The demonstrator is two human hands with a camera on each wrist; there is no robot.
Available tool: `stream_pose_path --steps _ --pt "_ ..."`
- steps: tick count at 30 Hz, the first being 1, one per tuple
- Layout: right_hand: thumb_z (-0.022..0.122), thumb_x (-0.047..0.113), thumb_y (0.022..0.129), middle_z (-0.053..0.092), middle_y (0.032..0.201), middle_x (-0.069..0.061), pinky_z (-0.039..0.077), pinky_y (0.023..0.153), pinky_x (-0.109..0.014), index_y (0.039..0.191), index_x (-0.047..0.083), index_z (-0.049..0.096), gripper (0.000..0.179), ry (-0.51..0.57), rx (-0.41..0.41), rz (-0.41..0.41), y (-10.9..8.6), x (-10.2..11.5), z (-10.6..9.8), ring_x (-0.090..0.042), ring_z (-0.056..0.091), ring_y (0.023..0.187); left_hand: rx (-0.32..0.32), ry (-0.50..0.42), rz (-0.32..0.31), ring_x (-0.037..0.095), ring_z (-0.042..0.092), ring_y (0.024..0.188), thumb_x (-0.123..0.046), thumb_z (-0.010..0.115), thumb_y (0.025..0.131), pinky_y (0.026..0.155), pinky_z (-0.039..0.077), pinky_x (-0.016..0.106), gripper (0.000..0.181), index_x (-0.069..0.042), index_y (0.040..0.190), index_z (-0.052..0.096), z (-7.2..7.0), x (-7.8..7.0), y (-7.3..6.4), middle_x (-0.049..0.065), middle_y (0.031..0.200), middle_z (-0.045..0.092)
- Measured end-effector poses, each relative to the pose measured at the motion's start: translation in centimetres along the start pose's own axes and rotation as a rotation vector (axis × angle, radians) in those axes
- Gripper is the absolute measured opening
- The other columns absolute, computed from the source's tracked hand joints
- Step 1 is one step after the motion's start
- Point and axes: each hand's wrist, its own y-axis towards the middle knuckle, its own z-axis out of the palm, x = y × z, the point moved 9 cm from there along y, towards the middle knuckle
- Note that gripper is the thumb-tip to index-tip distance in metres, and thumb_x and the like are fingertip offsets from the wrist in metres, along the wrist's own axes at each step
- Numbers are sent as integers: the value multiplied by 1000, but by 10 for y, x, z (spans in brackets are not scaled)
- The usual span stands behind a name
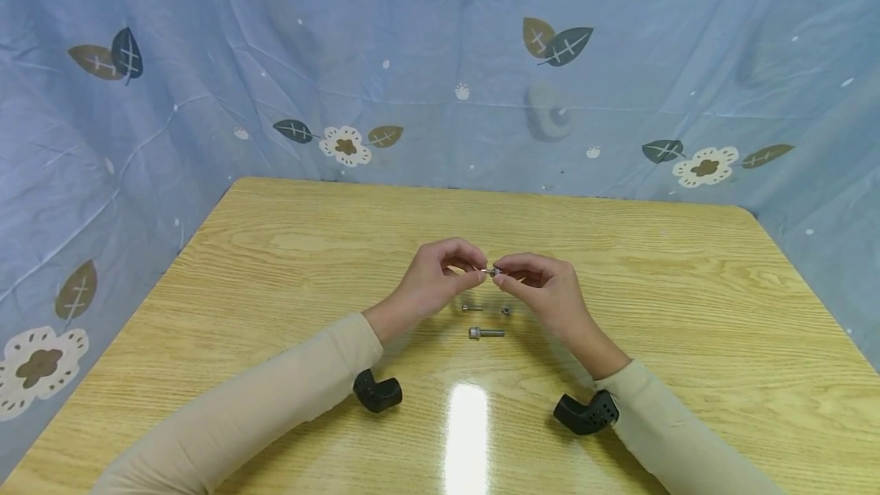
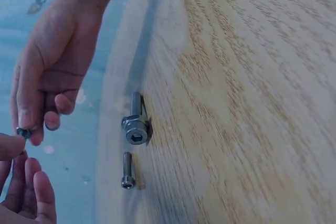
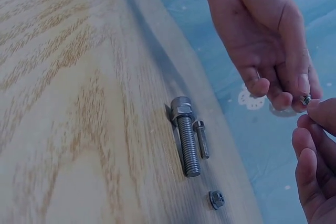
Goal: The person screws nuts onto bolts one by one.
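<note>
Over the middle of the table, both hands meet fingertip to fingertip at a small metal bolt (image 1: 490, 271). My left hand (image 1: 433, 279) pinches its left end between thumb and fingers. On the other side, my right hand (image 1: 553, 292) pinches a small nut (image 2: 23, 132) at the bolt's right end. Fingertips hide much of both pieces. Just below the hands lie a small socket-head bolt (image 1: 472, 308) and a loose flange nut (image 1: 506, 310). Nearer to me is a thicker socket-head bolt (image 1: 486, 333) with a nut up against its head.
The light wood table (image 1: 309, 250) runs back to a blue curtain (image 1: 426, 59) with leaf and flower prints. Black curved devices sit at both wrists, one by the left cuff (image 1: 378, 392) and another by the right cuff (image 1: 587, 412). A bright reflection shows on the near tabletop.
</note>
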Motion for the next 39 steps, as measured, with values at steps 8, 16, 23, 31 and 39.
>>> stream_pose_path --steps 8,16,23,31,39 --pt "72 14 88 71 101 -4 56 74 -23 108 6 72 21 2 -10 -6 -1 -1 -1 -7 68 85 10 17 -38 26 64 94 -21 65 94 78 54 32 15 -13 106 68 0 5 -2 2 101 68" --pt "71 15 88 71 101 -6 56 75 -23 108 7 72 21 -4 -6 -4 0 -1 0 -9 68 85 9 16 -3 16 63 93 -17 67 92 79 53 30 11 -15 102 69 0 3 0 1 102 67" --pt "71 14 89 71 101 -6 56 75 -23 109 3 71 23 -5 -4 -3 -1 0 0 -8 68 85 10 16 -2 16 63 94 -16 67 92 79 53 30 13 -13 105 68 0 3 -1 1 105 67" --pt "71 14 88 70 105 -11 56 75 -23 109 2 70 24 -2 -11 -12 -1 1 0 -8 67 87 27 15 -22 25 65 95 -22 64 95 78 53 30 14 -14 106 68 2 5 -1 8 103 68" --pt "71 13 89 70 104 -13 56 76 -23 108 6 71 20 4 -2 -15 -1 2 0 -8 68 86 18 -22 15 14 64 94 -14 70 90 79 55 29 15 -12 104 68 1 0 -1 3 105 66"
